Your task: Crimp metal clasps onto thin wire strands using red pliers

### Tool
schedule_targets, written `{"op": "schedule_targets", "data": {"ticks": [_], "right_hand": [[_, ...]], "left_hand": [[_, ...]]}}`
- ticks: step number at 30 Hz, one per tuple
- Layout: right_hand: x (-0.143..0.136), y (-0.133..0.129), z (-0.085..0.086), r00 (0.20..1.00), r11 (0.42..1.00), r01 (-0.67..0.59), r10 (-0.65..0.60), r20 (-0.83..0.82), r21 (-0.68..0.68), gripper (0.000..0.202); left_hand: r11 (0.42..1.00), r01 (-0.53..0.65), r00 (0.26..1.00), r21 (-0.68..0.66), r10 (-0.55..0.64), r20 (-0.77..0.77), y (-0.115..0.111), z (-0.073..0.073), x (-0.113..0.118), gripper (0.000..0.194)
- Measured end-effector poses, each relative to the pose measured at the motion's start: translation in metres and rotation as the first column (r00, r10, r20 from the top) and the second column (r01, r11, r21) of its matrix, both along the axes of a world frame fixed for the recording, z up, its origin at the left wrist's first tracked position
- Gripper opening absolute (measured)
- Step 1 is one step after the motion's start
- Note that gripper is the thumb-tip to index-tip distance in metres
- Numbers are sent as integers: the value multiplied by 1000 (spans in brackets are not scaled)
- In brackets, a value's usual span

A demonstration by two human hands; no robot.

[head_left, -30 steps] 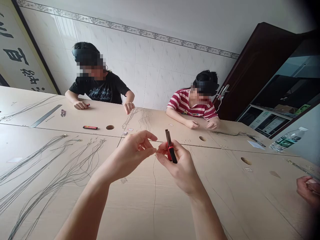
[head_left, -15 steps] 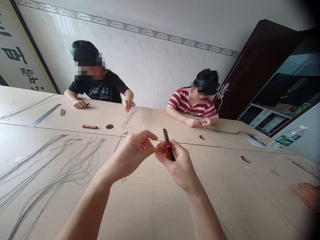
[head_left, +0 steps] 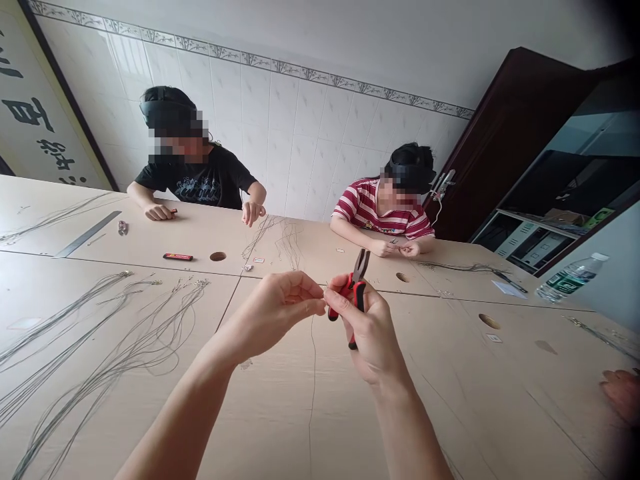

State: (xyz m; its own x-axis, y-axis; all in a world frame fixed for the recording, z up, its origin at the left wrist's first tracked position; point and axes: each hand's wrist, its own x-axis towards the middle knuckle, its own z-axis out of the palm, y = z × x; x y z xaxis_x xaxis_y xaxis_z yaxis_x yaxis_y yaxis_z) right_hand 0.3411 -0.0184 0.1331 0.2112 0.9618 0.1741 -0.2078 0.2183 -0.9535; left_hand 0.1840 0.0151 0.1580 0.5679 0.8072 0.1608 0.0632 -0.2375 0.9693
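Observation:
A thin dark cord hangs down from the fingertips of my left hand, which are pinched at its upper end. Whatever small part sits at that end is too small to make out. My right hand is closed around pliers with red and black handles. Their metal jaws point up and are slightly parted, with nothing between them. The right thumb and forefinger meet the left fingertips at the cord's end.
Bundles of cords with small metal ends lie on the table at left. Farther back are a steel ruler, a red-black box cutter and a cable hole. Two people sit opposite; a water bottle and another person's hand are at right.
The pliers have turned in my right hand, so both handles and the parted jaws now show. Both hands have shifted slightly right, still together at the cord's end.

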Motion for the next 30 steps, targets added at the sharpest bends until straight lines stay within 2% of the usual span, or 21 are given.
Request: {"op": "schedule_targets", "data": {"ticks": [3,7,12,16,23,30], "right_hand": [[0,0,-1,1000,1000,3,-3,2,4,23],[1,1,-2,999,1000,-1,1,35,5,22],[5,-2,-1,978,987,114,-131,162,109,18],[7,-6,4,945,974,140,-185,270,177,12],[4,-8,5,946,989,47,-90,311,143,15],[-1,-7,5,952,991,50,-84,293,122,16]], "left_hand": [[997,-68,995,38,70,-67,0,0,1,15],[991,-102,986,83,113,-127,1,3,-2,18],[989,-120,981,84,131,-140,2,7,-8,17],[995,-91,984,47,97,-152,2,8,-10,16],[999,-27,987,46,34,-156,1,6,-9,15],[997,-42,989,59,50,-140,2,6,-11,17]]}}
